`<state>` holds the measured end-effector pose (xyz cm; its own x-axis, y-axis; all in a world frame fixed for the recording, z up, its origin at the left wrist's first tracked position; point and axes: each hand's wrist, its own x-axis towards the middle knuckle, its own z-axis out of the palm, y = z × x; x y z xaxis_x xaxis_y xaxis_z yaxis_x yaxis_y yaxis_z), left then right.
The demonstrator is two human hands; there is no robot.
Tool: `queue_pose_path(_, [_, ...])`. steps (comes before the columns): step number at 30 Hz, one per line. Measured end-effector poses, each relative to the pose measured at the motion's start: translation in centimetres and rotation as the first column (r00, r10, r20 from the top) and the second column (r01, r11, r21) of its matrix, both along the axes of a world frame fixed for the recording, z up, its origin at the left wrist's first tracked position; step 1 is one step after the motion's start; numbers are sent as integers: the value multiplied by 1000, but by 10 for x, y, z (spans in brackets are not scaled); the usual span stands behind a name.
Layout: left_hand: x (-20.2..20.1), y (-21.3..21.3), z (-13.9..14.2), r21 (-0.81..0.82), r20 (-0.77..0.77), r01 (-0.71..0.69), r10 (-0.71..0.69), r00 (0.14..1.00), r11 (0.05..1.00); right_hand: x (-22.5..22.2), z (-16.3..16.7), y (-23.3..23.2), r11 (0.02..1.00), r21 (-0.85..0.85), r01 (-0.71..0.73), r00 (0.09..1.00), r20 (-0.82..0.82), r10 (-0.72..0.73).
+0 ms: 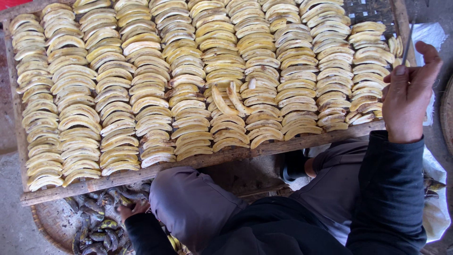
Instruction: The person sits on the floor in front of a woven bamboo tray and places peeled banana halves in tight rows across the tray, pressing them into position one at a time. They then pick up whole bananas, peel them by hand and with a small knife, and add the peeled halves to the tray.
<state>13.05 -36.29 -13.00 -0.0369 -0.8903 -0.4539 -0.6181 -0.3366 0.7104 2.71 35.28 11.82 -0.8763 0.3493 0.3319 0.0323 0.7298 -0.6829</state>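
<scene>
1. My right hand (409, 97) is raised at the right end of the wooden drying rack (198, 161), fingers pinched together on a thin knife (407, 43) whose blade points up and away from me, over the rack's far right corner.
2. My left hand (133, 208) is low, under the rack's near edge, reaching into a shallow woven basket (49, 222) of dark peels and unpeeled bananas (96, 222). The fingers curl onto the pile; I cannot tell if they are closed on a piece.
3. The key relation: the basket fruit lies directly at the left hand and well apart from the right hand, which is across my knees.
4. The rack is packed with rows of sliced banana (188, 80), long axes running left to right along the rack. Two slices (229, 100) near the middle lie crosswise on top.
5. The only bare slats show at the far right corner, nearest the knife hand.
</scene>
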Motion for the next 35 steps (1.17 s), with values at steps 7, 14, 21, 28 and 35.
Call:
queue_pose_path(7, [6,-54,64,-40,-716,-205,115,689,978,-10,20,-29,944,-323,-71,995,48,91])
queue_pose_path(14, [-96,86,181,-146,-918,622,-340,204,769,-20,34,-94,750,-629,-206,897,184,401])
queue_pose_path(21, [-139,279,253,-114,-792,986,-588,-165,-123,-16,35,-131,449,-775,-444,654,62,754])
queue_pose_path(28, [-152,353,222,-49,-797,988,-590,-128,-148,-14,24,-138,513,-697,-501,641,100,761])
queue_pose_path(35, [-150,361,169,-411,-482,907,-822,-302,-91,-12,5,-146,640,-496,-587,677,133,724])
